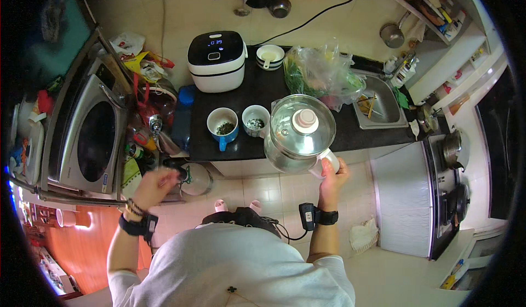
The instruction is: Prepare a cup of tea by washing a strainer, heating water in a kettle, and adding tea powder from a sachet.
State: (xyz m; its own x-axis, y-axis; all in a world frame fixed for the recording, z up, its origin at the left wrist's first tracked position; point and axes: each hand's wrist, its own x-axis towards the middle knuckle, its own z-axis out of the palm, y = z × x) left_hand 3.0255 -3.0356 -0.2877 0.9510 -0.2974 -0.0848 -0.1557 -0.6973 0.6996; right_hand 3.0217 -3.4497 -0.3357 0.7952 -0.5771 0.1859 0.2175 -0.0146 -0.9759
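My right hand (332, 178) is closed round the white handle of a clear glass kettle (285, 156), which has a glass lid with a pale knob. The kettle is held at the counter's front edge. To its left are a white mug (255, 119) and a blue-and-white mug (223, 121), both with dark loose bits inside, perhaps tea leaves. My left hand (156, 187) is raised away from the mugs, beside a dark object and a pale round container (196, 179) low by the cabinet. Its fingers are bent and blurred, so their grip is unclear.
A white-and-black rice cooker (217, 63) stands at the back of the dark counter (219, 152). Bowls (270, 56) and a plastic bag of greens (318, 74) are right of it, then a steel sink (383, 109). A silver microwave (90, 137) stands at left.
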